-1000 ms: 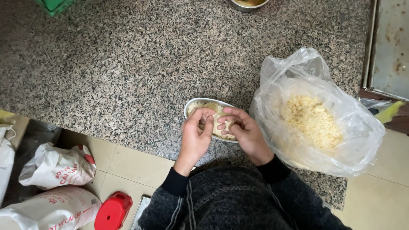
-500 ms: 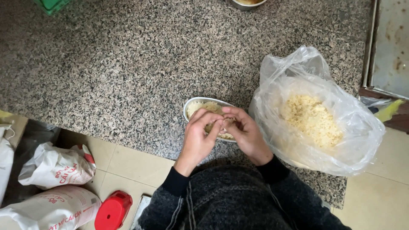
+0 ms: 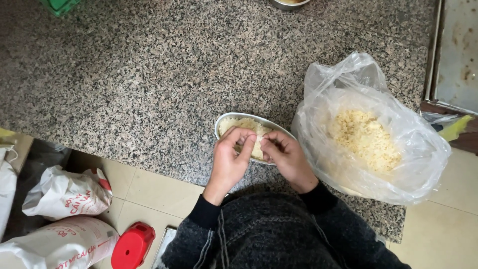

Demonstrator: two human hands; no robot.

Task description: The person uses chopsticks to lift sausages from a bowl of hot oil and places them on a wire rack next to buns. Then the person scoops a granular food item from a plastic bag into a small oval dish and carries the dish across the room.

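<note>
A speckled granite counter (image 3: 149,74) fills the upper part of the head view, its near edge running from 9 o'clock down toward 5 o'clock. Below the edge lies a pale tiled floor (image 3: 154,187).

At 3 o'clock a large clear plastic bag (image 3: 368,134) sits open on the counter, holding a heap of pale yellow crumbly food (image 3: 363,137); its left side touches the rim of a small oval metal dish (image 3: 224,124) at the centre, which holds more of the same food.

On the floor at 8 o'clock lie two white printed sacks (image 3: 64,194) and, beside the lower one, a red plastic stool (image 3: 132,246). A metal bowl (image 3: 289,3) shows at 12 o'clock, a green thing (image 3: 59,5) at 11 o'clock — both cut off by the frame.

Over the dish, the left hand (image 3: 231,157) and right hand (image 3: 286,157) meet, fingertips pinched narrowly on a small pale lump of food (image 3: 257,145) — the hands cover the dish's near half. Dark knitted sleeves (image 3: 318,219) run down to 6 o'clock.
</note>
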